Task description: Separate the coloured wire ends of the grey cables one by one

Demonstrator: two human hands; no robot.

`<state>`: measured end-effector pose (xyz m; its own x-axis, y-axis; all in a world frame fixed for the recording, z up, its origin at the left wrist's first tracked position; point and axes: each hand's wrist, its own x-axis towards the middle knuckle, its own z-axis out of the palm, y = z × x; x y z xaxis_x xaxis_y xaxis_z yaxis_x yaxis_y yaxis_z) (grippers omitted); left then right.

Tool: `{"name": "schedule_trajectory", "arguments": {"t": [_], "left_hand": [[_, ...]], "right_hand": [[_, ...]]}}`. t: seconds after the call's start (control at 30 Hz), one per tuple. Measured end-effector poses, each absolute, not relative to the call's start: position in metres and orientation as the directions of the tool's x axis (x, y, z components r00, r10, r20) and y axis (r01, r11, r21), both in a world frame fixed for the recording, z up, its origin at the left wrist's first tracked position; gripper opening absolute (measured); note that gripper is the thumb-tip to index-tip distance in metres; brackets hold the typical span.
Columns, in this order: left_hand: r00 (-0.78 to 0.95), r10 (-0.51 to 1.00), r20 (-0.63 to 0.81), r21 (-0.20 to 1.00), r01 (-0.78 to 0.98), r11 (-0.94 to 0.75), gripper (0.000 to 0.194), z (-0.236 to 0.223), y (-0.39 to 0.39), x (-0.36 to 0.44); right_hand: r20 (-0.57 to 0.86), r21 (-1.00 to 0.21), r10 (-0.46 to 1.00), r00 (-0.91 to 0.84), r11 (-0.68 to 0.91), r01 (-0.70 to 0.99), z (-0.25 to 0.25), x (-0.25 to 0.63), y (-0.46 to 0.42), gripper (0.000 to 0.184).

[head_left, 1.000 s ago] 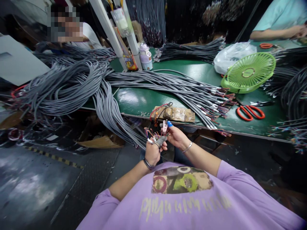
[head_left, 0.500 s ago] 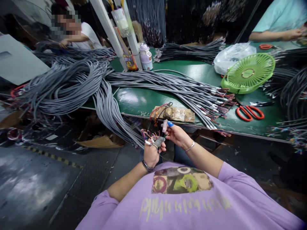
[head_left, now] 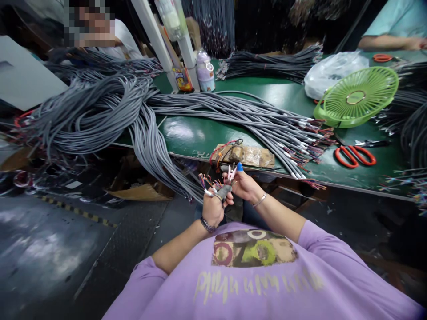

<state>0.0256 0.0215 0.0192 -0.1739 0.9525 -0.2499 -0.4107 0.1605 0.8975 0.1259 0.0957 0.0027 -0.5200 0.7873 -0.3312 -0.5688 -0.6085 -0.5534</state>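
My left hand (head_left: 212,209) is closed around a grey cable (head_left: 223,192), below the table's front edge. Thin coloured wires (head_left: 208,181) fan out above that fist, with a white sleeve beside them. Close against it on the right, my right hand (head_left: 245,186) is closed on a small pinkish-white, V-shaped piece (head_left: 231,174) whose kind I cannot make out. One of its digits wears a blue finger cover (head_left: 239,166). The fingertips of both hands nearly meet, and the right fingers partly hide the small piece.
On the green table (head_left: 187,129) lie grey cables (head_left: 213,106), a taped block (head_left: 251,155), orange-handled scissors (head_left: 355,156), a green fan (head_left: 360,95), a plastic bag (head_left: 333,73) and a bottle (head_left: 205,73). Coiled cables (head_left: 90,115) hang over the left edge. Two people sit across the table.
The small pinkish-white piece in my right hand has turned and now shows a V shape. My right hand has shifted slightly; my left hand keeps its grip. The view has tilted a little.
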Motion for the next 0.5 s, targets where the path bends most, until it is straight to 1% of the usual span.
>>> {"name": "schedule_trajectory", "arguments": {"t": [0.07,0.2,0.27,0.37,0.5], "left_hand": [[-0.17,0.954,-0.249,0.897,-0.412,0.16,0.027,0.017,0.022,0.026],[-0.168,0.953,-0.25,0.897,-0.41,0.163,0.026,0.013,0.023,0.027],[-0.164,0.953,-0.256,0.898,-0.405,0.172,0.026,0.013,0.023,0.027],[-0.162,0.952,-0.258,0.901,-0.396,0.177,0.027,0.014,0.022,0.026],[-0.154,0.957,-0.244,0.903,-0.396,0.166,0.026,0.017,0.018,0.024]], "right_hand": [[-0.346,-0.539,0.785,-0.514,-0.615,-0.575,0.004,0.123,0.096,0.048],[-0.395,-0.53,0.816,-0.422,-0.578,-0.621,0.008,0.118,0.096,0.045],[-0.397,-0.531,0.821,-0.411,-0.57,-0.627,0.009,0.118,0.094,0.045],[-0.374,-0.528,0.821,-0.431,-0.571,-0.629,0.006,0.12,0.091,0.047],[-0.332,-0.516,0.8,-0.5,-0.597,-0.614,0.001,0.129,0.088,0.05]]}}
